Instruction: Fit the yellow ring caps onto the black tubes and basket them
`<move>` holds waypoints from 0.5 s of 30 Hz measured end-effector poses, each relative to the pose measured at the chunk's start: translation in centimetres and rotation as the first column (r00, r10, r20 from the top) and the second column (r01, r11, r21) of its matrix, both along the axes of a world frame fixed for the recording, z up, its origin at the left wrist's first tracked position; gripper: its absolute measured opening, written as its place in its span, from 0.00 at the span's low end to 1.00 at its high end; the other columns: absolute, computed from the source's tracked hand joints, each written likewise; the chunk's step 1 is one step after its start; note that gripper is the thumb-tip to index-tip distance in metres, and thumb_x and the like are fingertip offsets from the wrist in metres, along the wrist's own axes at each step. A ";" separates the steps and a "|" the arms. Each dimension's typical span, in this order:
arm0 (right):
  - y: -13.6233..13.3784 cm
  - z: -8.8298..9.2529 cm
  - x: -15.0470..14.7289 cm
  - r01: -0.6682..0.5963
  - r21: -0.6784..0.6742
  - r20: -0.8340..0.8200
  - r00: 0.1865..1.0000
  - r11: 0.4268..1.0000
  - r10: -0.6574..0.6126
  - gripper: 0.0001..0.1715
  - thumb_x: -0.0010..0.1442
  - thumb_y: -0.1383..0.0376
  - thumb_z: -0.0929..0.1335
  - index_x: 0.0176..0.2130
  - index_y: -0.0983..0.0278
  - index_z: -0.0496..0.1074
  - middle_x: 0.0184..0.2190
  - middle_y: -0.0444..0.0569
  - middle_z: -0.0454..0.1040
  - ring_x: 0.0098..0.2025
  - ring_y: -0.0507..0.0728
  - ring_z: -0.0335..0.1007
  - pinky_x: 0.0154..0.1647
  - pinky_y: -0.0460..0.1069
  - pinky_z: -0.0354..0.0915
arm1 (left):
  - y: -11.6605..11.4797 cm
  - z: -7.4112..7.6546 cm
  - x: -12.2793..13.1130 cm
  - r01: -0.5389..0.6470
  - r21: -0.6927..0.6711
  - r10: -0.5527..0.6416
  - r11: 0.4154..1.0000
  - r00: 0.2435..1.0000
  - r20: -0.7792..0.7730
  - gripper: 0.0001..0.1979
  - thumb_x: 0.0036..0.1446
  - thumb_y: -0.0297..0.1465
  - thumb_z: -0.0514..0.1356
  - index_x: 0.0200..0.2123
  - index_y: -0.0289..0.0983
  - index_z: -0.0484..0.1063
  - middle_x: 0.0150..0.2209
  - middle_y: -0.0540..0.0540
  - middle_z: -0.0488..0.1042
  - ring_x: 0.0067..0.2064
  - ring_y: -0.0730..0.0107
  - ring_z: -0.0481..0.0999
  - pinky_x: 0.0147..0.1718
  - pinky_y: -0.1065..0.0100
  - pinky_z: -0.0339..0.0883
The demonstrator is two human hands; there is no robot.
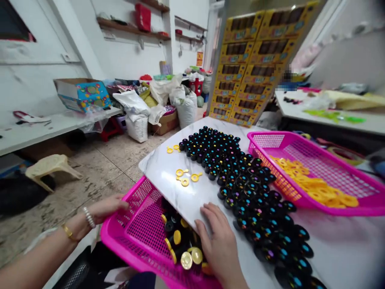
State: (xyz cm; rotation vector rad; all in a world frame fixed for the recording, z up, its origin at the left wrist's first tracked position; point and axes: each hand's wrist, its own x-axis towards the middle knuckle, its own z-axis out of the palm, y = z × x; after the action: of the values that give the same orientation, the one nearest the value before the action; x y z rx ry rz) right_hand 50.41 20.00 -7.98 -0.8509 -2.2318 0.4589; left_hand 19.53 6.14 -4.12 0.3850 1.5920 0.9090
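My left hand (112, 207) is closed on the left rim of a pink plastic basket (136, 218), its fingertips partly hidden. The basket sits low, partly under the table's edge, and holds black cylinders with yellow caps (177, 237). My right hand (218, 241) lies with fingers stretched out on the white marbled table (171, 192), at the edge above the basket, holding nothing. Beside it stand many black round pieces (228, 160) in packed rows, with coloured dots on top. Several yellow ring pieces with short tabs (184, 182) lie loose on the table.
A second pink basket (282, 138) with yellow ring pieces (319, 188) stands on the table's right side. Stacked yellow boxes (237, 68) rise behind the table. White sacks (136, 124) and a cream stool (52, 164) are on the floor to the left.
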 end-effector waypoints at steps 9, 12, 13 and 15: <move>-0.5 0.0 0.5 -0.081 0.116 0.093 0.993 0.990 0.070 0.15 0.60 0.65 0.67 0.47 0.63 0.71 0.51 0.57 0.71 0.55 0.65 0.66 0.52 0.62 0.68 | -1.1 -1.5 -0.9 0.164 0.082 -0.144 0.983 0.968 -0.206 0.12 0.40 0.29 0.59 0.31 0.32 0.75 0.26 0.46 0.76 0.27 0.64 0.74 0.28 0.69 0.68; 0.4 -0.5 0.6 -0.139 0.221 0.141 0.984 0.965 0.110 0.18 0.57 0.63 0.69 0.48 0.62 0.71 0.51 0.56 0.72 0.55 0.66 0.66 0.49 0.61 0.70 | -1.3 -2.2 -1.2 0.162 0.081 -0.127 0.983 0.937 -0.327 0.12 0.42 0.32 0.58 0.31 0.34 0.76 0.27 0.45 0.77 0.30 0.61 0.75 0.30 0.67 0.69; 0.8 -0.8 0.7 -0.167 0.261 0.157 0.979 0.951 0.129 0.20 0.55 0.61 0.70 0.48 0.61 0.71 0.51 0.56 0.72 0.55 0.67 0.67 0.48 0.61 0.71 | -1.2 -2.5 -1.3 0.162 0.084 -0.123 0.983 0.927 -0.355 0.12 0.43 0.33 0.58 0.32 0.34 0.76 0.27 0.46 0.77 0.31 0.60 0.76 0.30 0.66 0.69; 1.5 -1.6 0.8 -0.219 0.347 0.183 0.970 0.912 0.164 0.22 0.53 0.58 0.71 0.47 0.61 0.72 0.49 0.55 0.74 0.52 0.67 0.70 0.45 0.60 0.73 | -0.9 -3.5 -1.3 0.150 0.096 -0.098 0.984 0.906 -0.413 0.12 0.44 0.33 0.59 0.32 0.35 0.76 0.27 0.46 0.77 0.30 0.59 0.76 0.29 0.65 0.70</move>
State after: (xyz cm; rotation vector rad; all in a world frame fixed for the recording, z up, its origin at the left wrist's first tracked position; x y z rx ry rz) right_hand 51.24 21.48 -9.56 -0.4847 -2.4470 0.0587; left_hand 18.18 5.23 -7.61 0.7994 1.8668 0.8702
